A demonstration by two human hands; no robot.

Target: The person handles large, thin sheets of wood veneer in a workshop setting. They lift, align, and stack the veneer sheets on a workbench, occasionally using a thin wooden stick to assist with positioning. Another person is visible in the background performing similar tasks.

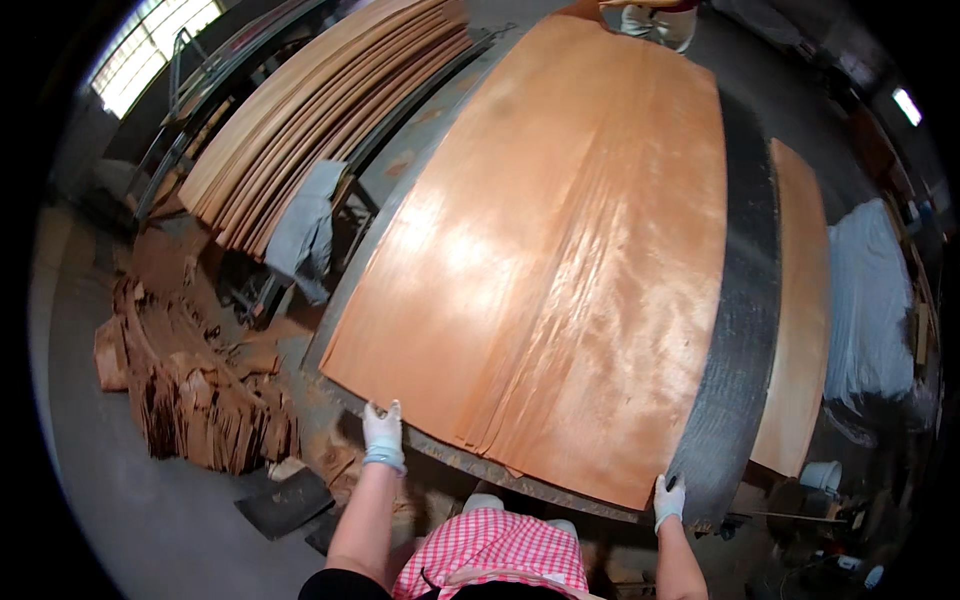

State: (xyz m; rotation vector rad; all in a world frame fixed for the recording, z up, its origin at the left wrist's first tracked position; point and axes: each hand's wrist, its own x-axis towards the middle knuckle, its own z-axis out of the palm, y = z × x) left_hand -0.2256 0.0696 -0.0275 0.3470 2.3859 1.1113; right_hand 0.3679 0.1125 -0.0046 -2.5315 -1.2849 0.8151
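A large, thin orange-brown wood veneer sheet [470,230] lies over a dark table [745,290], with a band of long wrinkles and overlapping strips down its middle. My left hand [383,440], in a whitish glove, grips the sheet's near edge toward its left corner, thumb and finger showing at the edge. At the near right corner my right hand [669,502], also gloved, holds the edge; its fingertips look dark and some are hidden. Both forearms reach up from below. Beyond the far end, part of another person [660,22] shows, an arm or hand close to the sheet.
Stacked veneer sheets [330,110] rest on a rack at the left, a grey cloth [308,225] hanging by them. Below stands a bundle of torn veneer scraps [195,390]. On the right are a narrow veneer strip [797,310], a plastic-covered pile [868,300] and a white bucket [822,476].
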